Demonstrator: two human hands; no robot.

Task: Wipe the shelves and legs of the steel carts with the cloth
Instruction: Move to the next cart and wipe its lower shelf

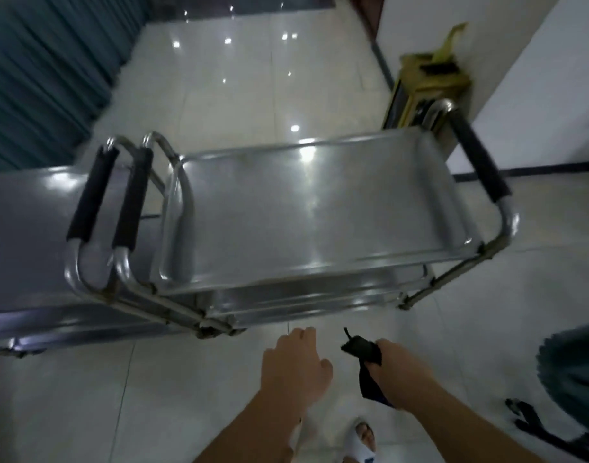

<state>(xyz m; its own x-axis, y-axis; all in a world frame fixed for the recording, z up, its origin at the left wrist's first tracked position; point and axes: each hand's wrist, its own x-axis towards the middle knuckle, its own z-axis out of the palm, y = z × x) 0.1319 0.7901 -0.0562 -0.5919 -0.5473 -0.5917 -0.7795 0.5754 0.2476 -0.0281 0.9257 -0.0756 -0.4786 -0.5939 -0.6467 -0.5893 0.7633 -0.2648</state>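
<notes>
A steel cart (313,208) with a shiny top shelf and lower shelves stands in front of me, black foam grips on both end handles. A second steel cart (36,235) is butted against its left end. My right hand (400,369) grips a dark cloth (363,352) bunched in the fist, low over the floor just short of the cart's near edge. My left hand (296,362) hovers beside it with fingers loosely curled, holding nothing and apart from the cart.
A yellowish folded stand (426,85) leans by the white wall behind the cart's right end. Teal curtain (42,71) hangs at the left. A dark chair base (553,426) and teal fabric sit at the lower right. My sandalled foot (363,439) is on the glossy tile floor.
</notes>
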